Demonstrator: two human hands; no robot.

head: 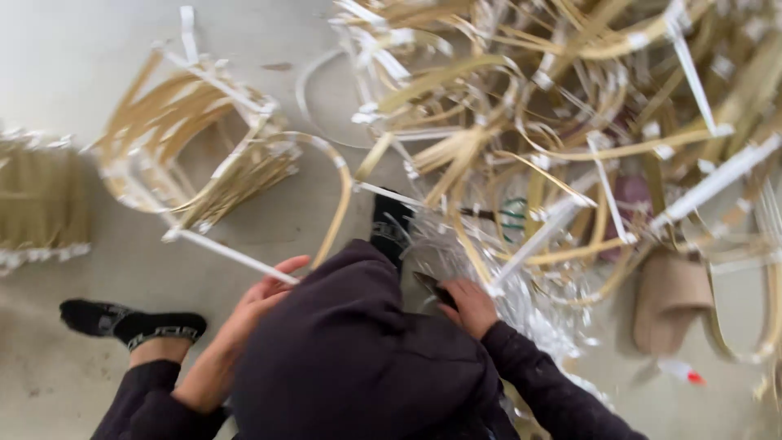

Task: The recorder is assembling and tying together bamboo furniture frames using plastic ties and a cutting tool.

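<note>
My left hand (pixel 248 314) has its fingers closed around a thin white strip (pixel 232 254) that belongs to a bent frame of tan bamboo slats (pixel 204 147) lying on the floor. My right hand (pixel 471 305) grips a small dark tool (pixel 432 287), held against a mass of clear plastic wrap (pixel 456 244) and bamboo strips. My raised knee in dark cloth (pixel 358 350) sits between the two hands and hides part of each wrist.
A large tangled heap of bamboo slats and white strips (pixel 586 122) fills the upper right. Another bundle (pixel 41 204) lies at the left edge. My feet in black socks (pixel 134 322) rest on the grey concrete floor. A tan slipper (pixel 668 297) lies at the right.
</note>
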